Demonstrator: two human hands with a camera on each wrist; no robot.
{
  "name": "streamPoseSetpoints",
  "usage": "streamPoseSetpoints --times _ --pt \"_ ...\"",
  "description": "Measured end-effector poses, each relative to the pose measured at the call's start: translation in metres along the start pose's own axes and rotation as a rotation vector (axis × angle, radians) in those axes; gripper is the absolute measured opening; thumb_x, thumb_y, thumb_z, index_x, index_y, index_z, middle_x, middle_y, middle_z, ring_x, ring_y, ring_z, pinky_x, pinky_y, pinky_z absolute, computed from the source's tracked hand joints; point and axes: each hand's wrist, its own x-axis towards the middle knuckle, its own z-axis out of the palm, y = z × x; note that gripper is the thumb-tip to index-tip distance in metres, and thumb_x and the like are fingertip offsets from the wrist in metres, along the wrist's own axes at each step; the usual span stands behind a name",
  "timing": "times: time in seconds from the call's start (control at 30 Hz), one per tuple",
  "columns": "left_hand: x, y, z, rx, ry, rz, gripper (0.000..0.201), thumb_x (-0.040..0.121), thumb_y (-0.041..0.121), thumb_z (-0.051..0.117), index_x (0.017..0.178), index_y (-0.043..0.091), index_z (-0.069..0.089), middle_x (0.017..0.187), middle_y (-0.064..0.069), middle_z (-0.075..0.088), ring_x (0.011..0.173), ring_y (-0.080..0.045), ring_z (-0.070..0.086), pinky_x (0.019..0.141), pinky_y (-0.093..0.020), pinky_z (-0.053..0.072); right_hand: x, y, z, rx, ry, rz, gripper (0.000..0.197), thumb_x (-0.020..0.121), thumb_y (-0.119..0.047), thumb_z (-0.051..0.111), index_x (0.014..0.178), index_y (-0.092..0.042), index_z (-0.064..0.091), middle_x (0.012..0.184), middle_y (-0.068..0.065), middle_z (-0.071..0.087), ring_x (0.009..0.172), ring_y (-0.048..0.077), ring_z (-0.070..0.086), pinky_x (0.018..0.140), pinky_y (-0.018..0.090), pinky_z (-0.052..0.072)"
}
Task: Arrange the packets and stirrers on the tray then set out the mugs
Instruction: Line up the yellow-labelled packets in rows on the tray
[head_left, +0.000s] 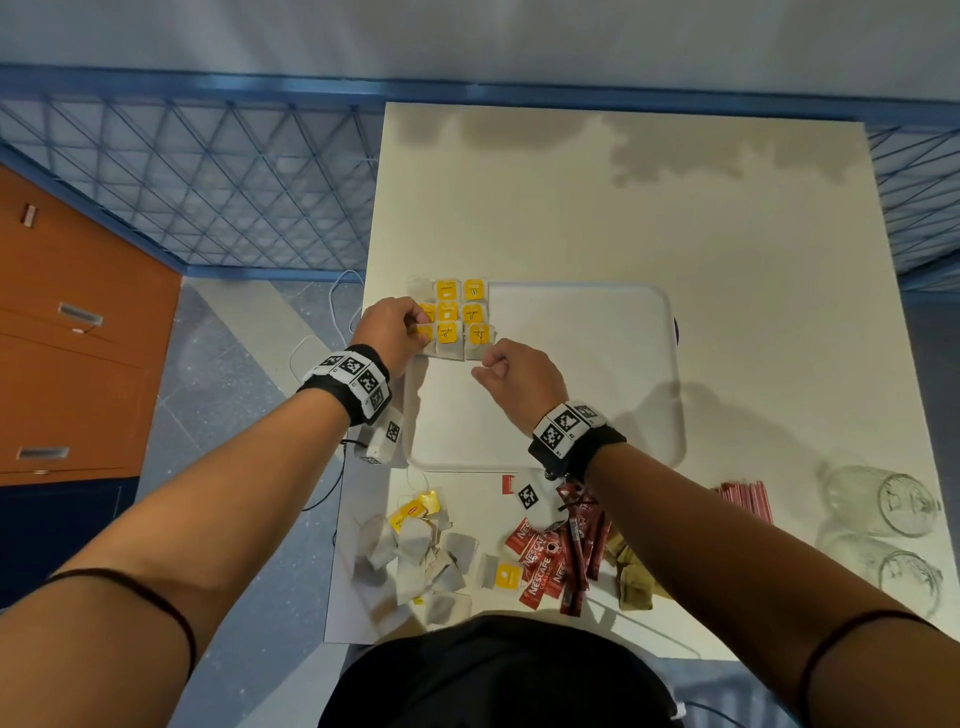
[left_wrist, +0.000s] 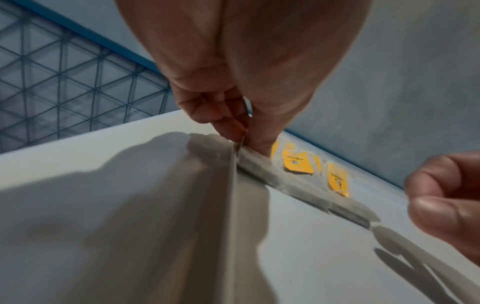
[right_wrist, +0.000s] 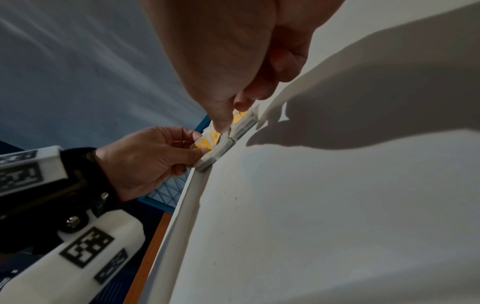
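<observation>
A white tray (head_left: 582, 374) lies mid-table. Tea bags with yellow tags (head_left: 460, 317) lie in a neat grid in its far left corner. My left hand (head_left: 421, 327) pinches the tea bag (right_wrist: 205, 144) at the near left end of that grid, right at the tray's rim (left_wrist: 233, 205). My right hand (head_left: 485, 364) hovers just in front of the grid's near right bag, its fingers curled with the thumb against them and nothing held. Two clear glass mugs (head_left: 883, 504) lie on their sides at the table's near right.
Near the front edge lie a loose pile of tea bags (head_left: 421, 551), red Nescafe sachets (head_left: 556, 561), brown packets (head_left: 634, 582) and red stirrers (head_left: 743, 499). An orange cabinet (head_left: 78, 338) stands left of the white table (head_left: 623, 208), with a blue mesh fence behind.
</observation>
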Motion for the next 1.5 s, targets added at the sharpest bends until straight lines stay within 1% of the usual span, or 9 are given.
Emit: streamPoseSetpoints --times 0.23,0.4,0.63,0.83,0.93,1.03,1.17,1.33,1.5 --pt "-0.012 0.001 -0.006 0.041 0.050 0.006 0.032 0.084 0.022 0.076 0.113 0.021 0.062 0.111 0.000 0.051 0.095 -0.018 0.053 0.086 -0.030 0.043 -0.024 0.004 -0.008 0.019 -0.095 -0.088 0.015 0.092 -0.047 0.068 0.099 -0.035 0.062 0.089 -0.012 0.065 0.084 0.009 0.063 0.081 0.036 0.056" --pt "-0.054 0.005 -0.017 0.100 0.018 0.107 0.036 0.088 0.034 0.071 0.119 0.019 0.059 0.112 -0.002 0.055 0.092 -0.019 0.056 0.083 -0.035 0.049 -0.052 0.006 -0.013 -0.027 -0.238 -0.200 0.027 0.093 -0.047 0.067 0.114 -0.029 0.065 0.098 -0.011 0.065 0.088 0.009 0.063 0.084 0.035 0.054" --pt "-0.135 0.001 -0.014 0.121 -0.273 0.190 0.043 0.085 0.044 0.073 0.120 0.024 0.059 0.112 0.005 0.058 0.093 -0.011 0.056 0.080 -0.029 0.048 -0.092 0.011 -0.012 -0.288 -0.486 -0.363 0.043 0.094 -0.047 0.067 0.133 -0.029 0.060 0.114 -0.010 0.062 0.091 0.000 0.051 0.077 0.027 0.041" --pt "-0.188 -0.013 0.006 0.238 -0.532 0.258 0.057 0.078 0.063 0.070 0.127 0.037 0.055 0.117 0.014 0.052 0.106 -0.008 0.054 0.090 -0.026 0.046 -0.131 0.015 0.000 -0.521 -0.673 -0.493 0.047 0.094 -0.047 0.066 0.136 -0.030 0.059 0.122 -0.007 0.058 0.101 0.019 0.063 0.084 0.038 0.053" --pt "-0.201 -0.021 0.017 0.309 -0.566 0.286 0.074 0.070 0.074 0.066 0.134 0.038 0.051 0.121 0.015 0.048 0.113 -0.011 0.052 0.097 -0.030 0.047 -0.148 0.017 0.008 -0.602 -0.712 -0.529 0.047 0.093 -0.046 0.067 0.136 -0.029 0.059 0.118 -0.003 0.057 0.094 0.025 0.065 0.080 0.043 0.055" --pt "-0.212 -0.027 0.028 0.374 -0.585 0.292 0.095 0.064 0.081 0.066 0.144 0.035 0.043 0.140 0.008 0.040 0.127 -0.015 0.041 0.107 -0.035 0.043 -0.159 0.018 0.013 -0.666 -0.723 -0.542 0.047 0.093 -0.040 0.069 0.137 -0.026 0.059 0.119 0.000 0.057 0.088 0.029 0.065 0.074 0.040 0.052" --pt "-0.222 -0.029 0.040 0.474 -0.559 0.323 0.097 0.062 0.077 0.073 0.143 0.037 0.038 0.147 -0.001 0.029 0.134 -0.023 0.031 0.109 -0.042 0.041 -0.162 0.023 0.016 -0.703 -0.695 -0.573 0.041 0.095 -0.030 0.069 0.134 -0.023 0.060 0.117 0.005 0.057 0.078 0.031 0.064 0.070 0.041 0.054" --pt "-0.228 -0.030 0.055 0.486 -0.461 0.336 0.082 0.067 0.057 0.080 0.137 0.036 0.042 0.140 -0.001 0.031 0.127 -0.024 0.034 0.102 -0.040 0.048 -0.163 0.030 0.023 -0.684 -0.624 -0.606 0.027 0.096 -0.024 0.068 0.122 -0.021 0.065 0.108 0.004 0.058 0.067 0.026 0.060 0.064 0.037 0.055" --pt "-0.226 -0.025 0.066 0.443 -0.438 0.341 0.066 0.079 0.041 0.077 0.138 0.027 0.051 0.133 -0.003 0.039 0.121 -0.023 0.040 0.098 -0.037 0.048 -0.165 0.031 0.022 -0.607 -0.578 -0.569 0.026 0.098 -0.033 0.066 0.120 -0.019 0.067 0.106 0.003 0.057 0.069 0.025 0.059 0.063 0.034 0.049"
